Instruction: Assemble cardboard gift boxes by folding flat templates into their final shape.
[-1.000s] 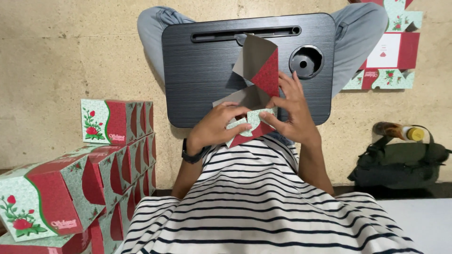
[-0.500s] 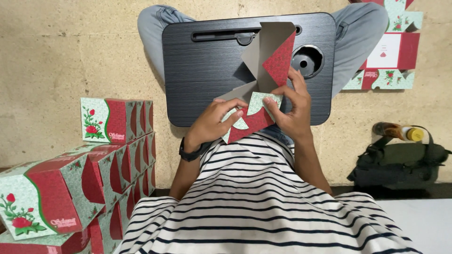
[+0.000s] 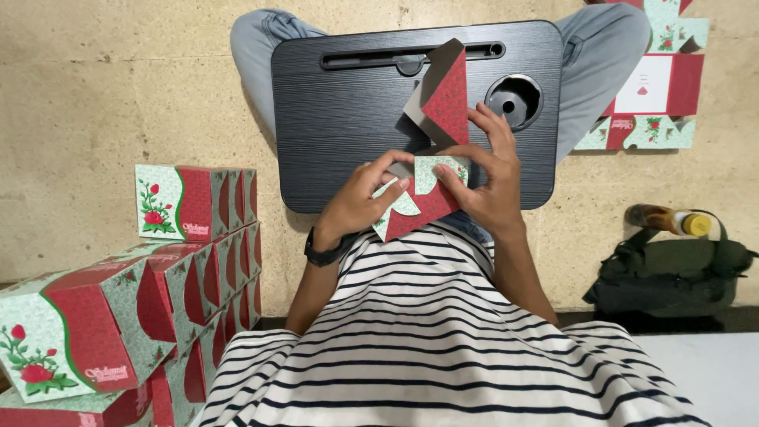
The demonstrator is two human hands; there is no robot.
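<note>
Both hands are on a half-folded red and green cardboard box [image 3: 431, 170], held just above the near edge of a black lap surface [image 3: 348, 119]. The left hand [image 3: 360, 202] has its grip closed on the lower flaps, thumb and fingers pinching a green flap. The right hand [image 3: 490, 178] is clamped on the box's right side, thumb pressed on the same green flap, fingers wrapped behind. A red flap sticks up just above the right grip. Finished boxes [image 3: 190, 237] sit stacked well off to the left of the left hand, and a dark bag [image 3: 672, 277] lies on the floor far to the right.
</note>
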